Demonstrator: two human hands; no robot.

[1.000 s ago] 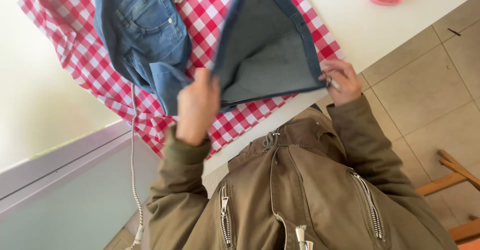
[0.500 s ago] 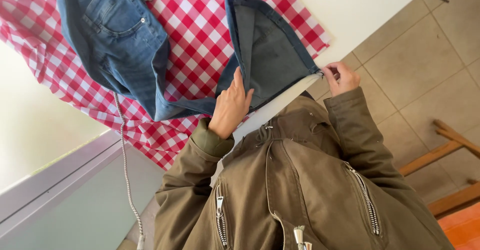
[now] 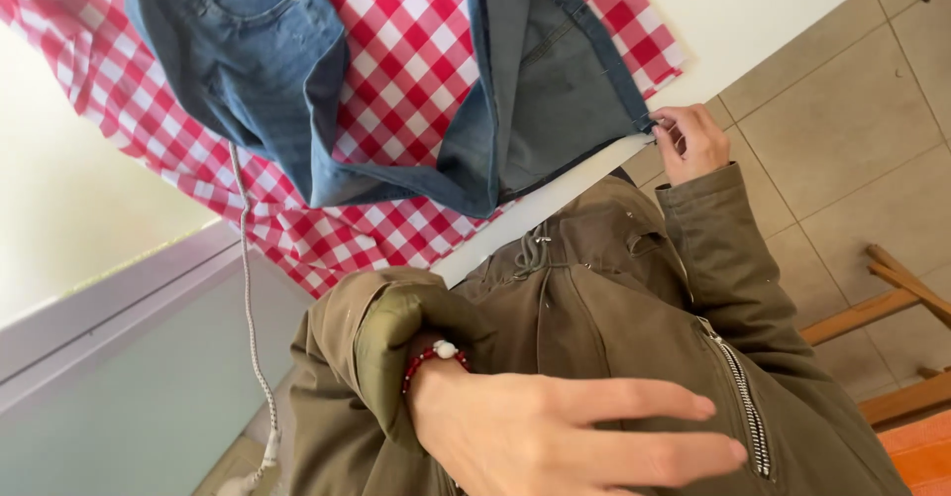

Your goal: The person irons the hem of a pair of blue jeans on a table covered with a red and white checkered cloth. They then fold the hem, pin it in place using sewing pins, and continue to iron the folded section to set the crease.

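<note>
Denim formed the main item in the head view: a pair of blue denim jeans [image 3: 396,80] lay spread on a red-and-white checked tablecloth [image 3: 396,110], which covered part of a white table [image 3: 753,0]. One leg of the jeans was folded over so that its paler inner face showed, and its hem reached the near edge of the table.

The right hand [image 3: 688,141] was at that hem corner, at the table's edge. Its fingers [image 3: 674,124] were curled closed and pinched the hem of the jeans.

The left hand [image 3: 570,437] was low in the picture, well apart from the jeans, in front of the person's olive-green zipped jacket [image 3: 614,298]. Its fingers [image 3: 644,402] were open and stretched out flat, gripping nothing. A red beaded bracelet with one white bead [image 3: 431,357] sat on that wrist, just below the jacket cuff.

A grey braided cord [image 3: 248,298] hung down from the left side of the table, over the cloth's edge and towards the floor. Beige floor tiles [image 3: 842,129] lay to the right, with pale wooden furniture bars [image 3: 892,303] at the right edge of the picture. A grey-framed glazed panel [image 3: 109,357] filled the lower left.
</note>
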